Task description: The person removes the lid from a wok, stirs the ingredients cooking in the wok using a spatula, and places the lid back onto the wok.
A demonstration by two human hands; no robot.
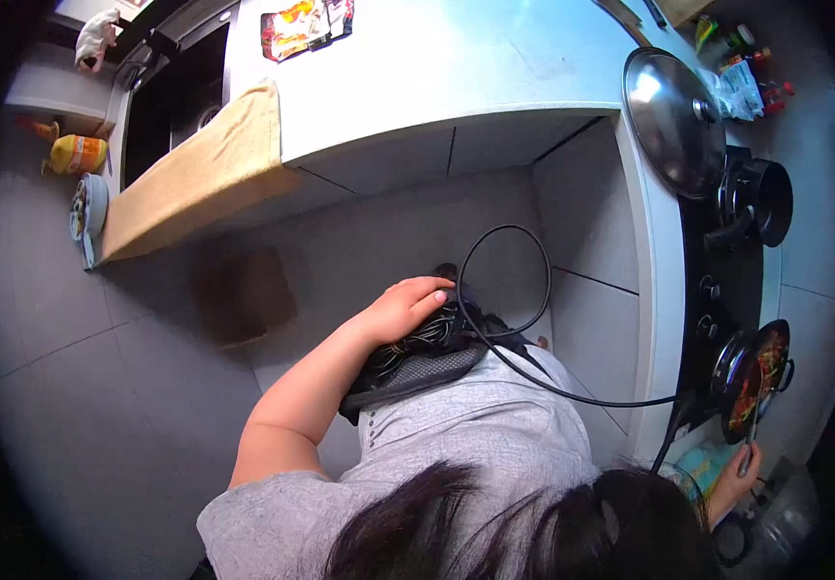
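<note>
At the right edge, my right hand (pixel 734 478) is closed round the handle of a metal spatula (pixel 752 435). The spatula reaches into a dark wok (pixel 773 340) holding red and green food (pixel 748 391). The wok sits over a burner on the black gas stove (pixel 690 338). My left hand (pixel 406 309) lies with outstretched fingers on a black waist bag (pixel 417 372) filled with coiled cables. Its palm is hidden.
A large metal lid (pixel 674 121) and a black pot (pixel 770 203) are farther along the stove side. A black cable (pixel 548 280) loops from the bag towards the stove. Packets (pixel 294 29) lie on the white counter (pixel 437 68); a tan towel (pixel 205 174) hangs at its left.
</note>
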